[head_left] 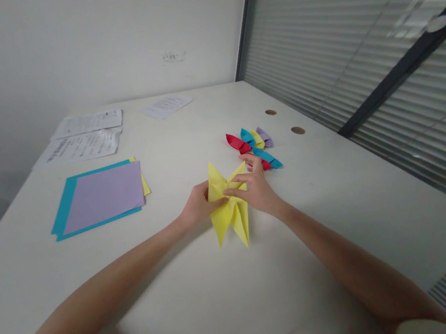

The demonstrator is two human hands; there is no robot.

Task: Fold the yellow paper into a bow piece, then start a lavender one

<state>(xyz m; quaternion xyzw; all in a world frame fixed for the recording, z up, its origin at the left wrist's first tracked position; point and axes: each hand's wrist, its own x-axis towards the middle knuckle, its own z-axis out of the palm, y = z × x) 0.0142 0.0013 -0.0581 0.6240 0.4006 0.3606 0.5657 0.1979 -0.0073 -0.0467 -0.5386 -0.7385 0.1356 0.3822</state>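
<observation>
- The yellow folded paper point(230, 216) is hiding fingertips of the left hand point(195, 208).
- The right hand point(257, 190) is masking some coloured folded pieces point(250, 141).
- Print on sheets point(83, 146) at the far edge of the table point(335, 201) is showing too small to read.

There were one left hand point(197, 206), one right hand point(257, 190) and one yellow folded paper shape point(230, 216). One cluster of folded pieces point(254, 146) showed four colours, but its exact count was unclear. One stack point(100, 198) showed three coloured sheets. There were also three printed papers point(83, 145) and two round caps point(297, 130).

Both hands: left point(197, 206), right point(257, 190) | pinch yellow folded paper point(229, 210) | white table point(317, 220)
</observation>
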